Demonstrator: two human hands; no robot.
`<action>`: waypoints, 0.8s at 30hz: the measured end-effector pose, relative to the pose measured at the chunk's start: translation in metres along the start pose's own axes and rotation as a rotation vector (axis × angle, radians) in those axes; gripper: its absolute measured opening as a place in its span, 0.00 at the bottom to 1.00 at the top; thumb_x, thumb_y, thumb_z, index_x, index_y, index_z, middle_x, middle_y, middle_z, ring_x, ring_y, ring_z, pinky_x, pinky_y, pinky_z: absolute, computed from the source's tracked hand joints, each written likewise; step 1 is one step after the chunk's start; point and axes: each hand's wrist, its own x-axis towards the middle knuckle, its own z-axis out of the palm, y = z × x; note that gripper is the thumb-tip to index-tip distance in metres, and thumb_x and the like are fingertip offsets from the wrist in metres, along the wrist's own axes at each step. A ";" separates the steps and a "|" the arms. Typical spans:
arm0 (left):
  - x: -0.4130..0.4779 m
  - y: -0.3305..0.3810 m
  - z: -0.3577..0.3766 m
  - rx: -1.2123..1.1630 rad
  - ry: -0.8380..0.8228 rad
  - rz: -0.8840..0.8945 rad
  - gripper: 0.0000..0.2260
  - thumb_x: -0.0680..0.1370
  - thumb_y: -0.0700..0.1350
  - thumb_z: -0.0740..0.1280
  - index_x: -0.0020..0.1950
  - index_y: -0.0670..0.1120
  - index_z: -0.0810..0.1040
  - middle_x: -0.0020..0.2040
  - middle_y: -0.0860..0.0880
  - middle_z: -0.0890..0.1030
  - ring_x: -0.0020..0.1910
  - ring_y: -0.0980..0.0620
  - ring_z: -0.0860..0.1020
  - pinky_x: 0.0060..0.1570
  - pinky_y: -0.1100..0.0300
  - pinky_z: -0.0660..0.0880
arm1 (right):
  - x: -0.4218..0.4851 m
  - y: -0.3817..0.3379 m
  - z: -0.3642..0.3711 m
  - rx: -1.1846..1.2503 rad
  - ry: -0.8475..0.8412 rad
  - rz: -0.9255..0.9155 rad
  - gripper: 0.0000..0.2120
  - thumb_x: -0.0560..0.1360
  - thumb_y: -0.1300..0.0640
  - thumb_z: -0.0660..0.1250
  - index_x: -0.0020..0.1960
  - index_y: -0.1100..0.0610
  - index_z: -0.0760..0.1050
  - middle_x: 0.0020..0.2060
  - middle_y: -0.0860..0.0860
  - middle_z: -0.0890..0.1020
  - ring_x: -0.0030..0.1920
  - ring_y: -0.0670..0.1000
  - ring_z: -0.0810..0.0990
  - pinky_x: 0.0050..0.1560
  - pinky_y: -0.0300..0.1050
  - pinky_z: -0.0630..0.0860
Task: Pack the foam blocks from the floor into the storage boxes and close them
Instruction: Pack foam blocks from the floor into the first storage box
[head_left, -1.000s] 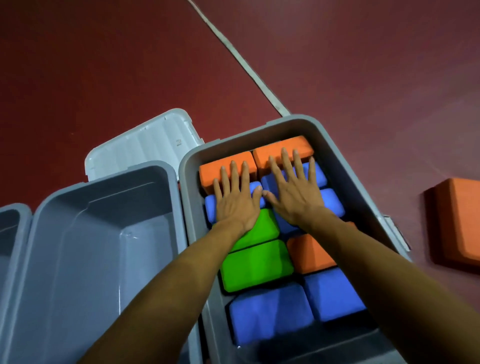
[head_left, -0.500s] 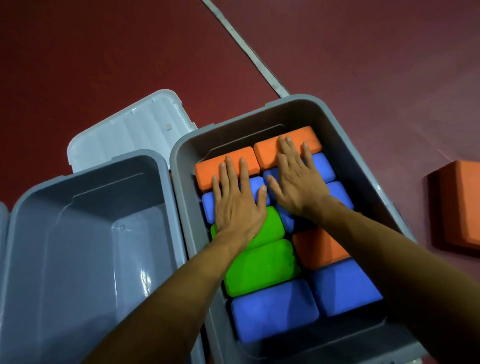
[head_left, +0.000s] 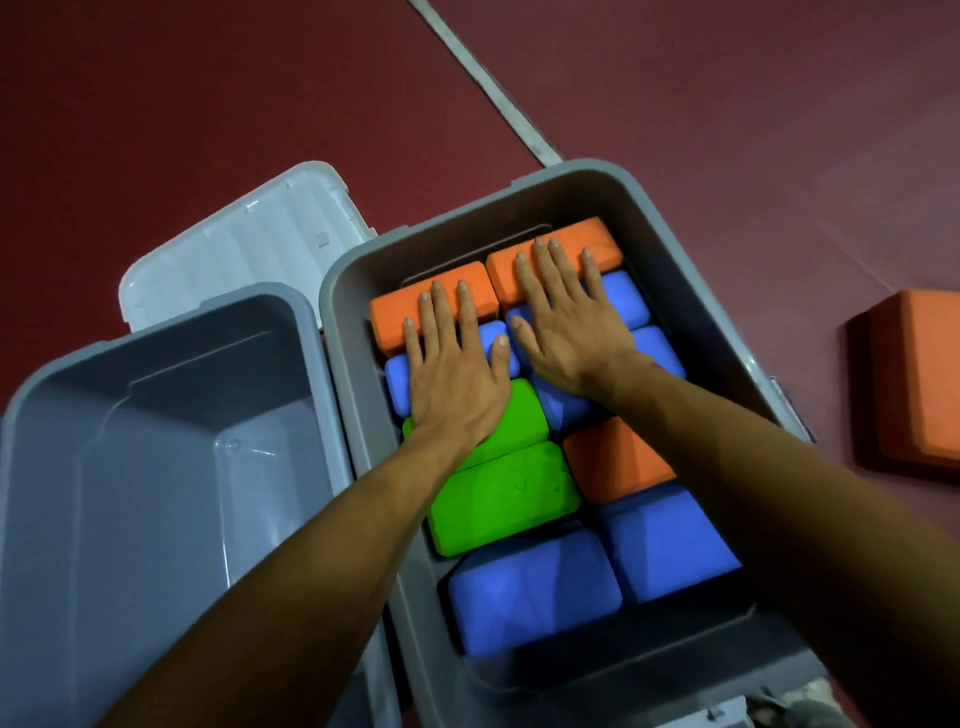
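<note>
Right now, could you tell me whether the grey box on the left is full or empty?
Empty, as far as it shows: the left grey box has only bare floor and walls inside.

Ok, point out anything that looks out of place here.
One orange block lies on the floor to the right of the packed box, not yet inside. Nothing else stands out.

Gym-like indoor hall, dark red floor (head_left: 208, 78), pale line (head_left: 483, 82) across it
</note>
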 end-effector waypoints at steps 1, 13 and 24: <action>-0.001 0.000 -0.004 -0.011 -0.037 0.006 0.33 0.82 0.60 0.47 0.83 0.44 0.47 0.82 0.40 0.48 0.81 0.42 0.45 0.78 0.43 0.45 | -0.001 0.000 -0.007 0.007 -0.035 0.000 0.36 0.81 0.41 0.45 0.80 0.64 0.56 0.79 0.64 0.57 0.80 0.62 0.53 0.76 0.67 0.50; -0.136 0.047 -0.024 -0.081 -0.143 0.040 0.36 0.81 0.61 0.50 0.81 0.37 0.54 0.81 0.40 0.53 0.81 0.42 0.51 0.77 0.43 0.51 | -0.141 0.000 -0.047 0.015 -0.204 0.156 0.41 0.77 0.35 0.46 0.80 0.62 0.59 0.79 0.62 0.58 0.79 0.60 0.58 0.75 0.65 0.48; -0.121 0.045 -0.015 -0.028 -0.123 0.018 0.36 0.82 0.62 0.47 0.82 0.39 0.50 0.82 0.41 0.50 0.81 0.44 0.47 0.79 0.45 0.48 | -0.132 -0.005 -0.032 0.023 -0.162 0.161 0.35 0.80 0.39 0.51 0.80 0.61 0.58 0.78 0.63 0.60 0.79 0.62 0.57 0.75 0.68 0.52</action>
